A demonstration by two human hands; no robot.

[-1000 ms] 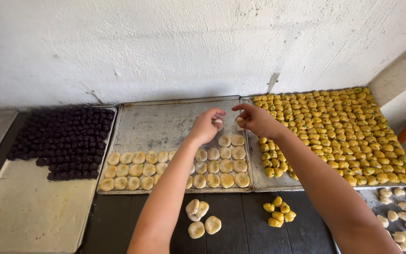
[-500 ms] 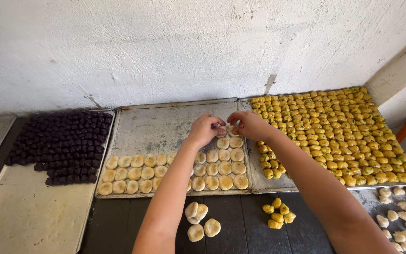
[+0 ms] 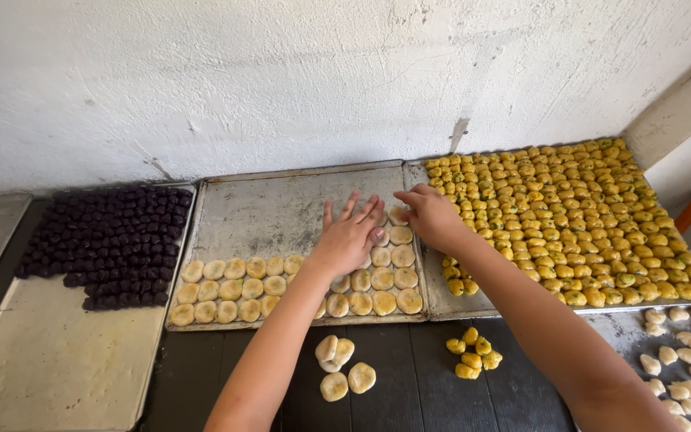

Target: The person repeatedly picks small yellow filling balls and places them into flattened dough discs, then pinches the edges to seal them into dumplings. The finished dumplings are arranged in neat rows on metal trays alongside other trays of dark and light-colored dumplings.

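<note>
My left hand [image 3: 351, 234] lies flat, fingers spread, pressing on pale round dough pieces [image 3: 281, 286] lined up in rows on the middle metal tray [image 3: 265, 210]. My right hand [image 3: 428, 214] is just to its right at the tray's right edge, fingers curled on a dough piece [image 3: 398, 216] at the top of the rows. Whether it grips that piece I cannot tell.
A tray of yellow filling balls [image 3: 569, 212] stands to the right. A tray with dark purple balls [image 3: 109, 240] stands to the left. On the dark table lie three pale dough pieces [image 3: 339, 366], a small pile of yellow balls [image 3: 471, 354] and more dough pieces [image 3: 689, 360] at right.
My left hand has opened from a pinch and flattened onto the dough rows. My right hand has moved slightly down and left onto the top dough piece.
</note>
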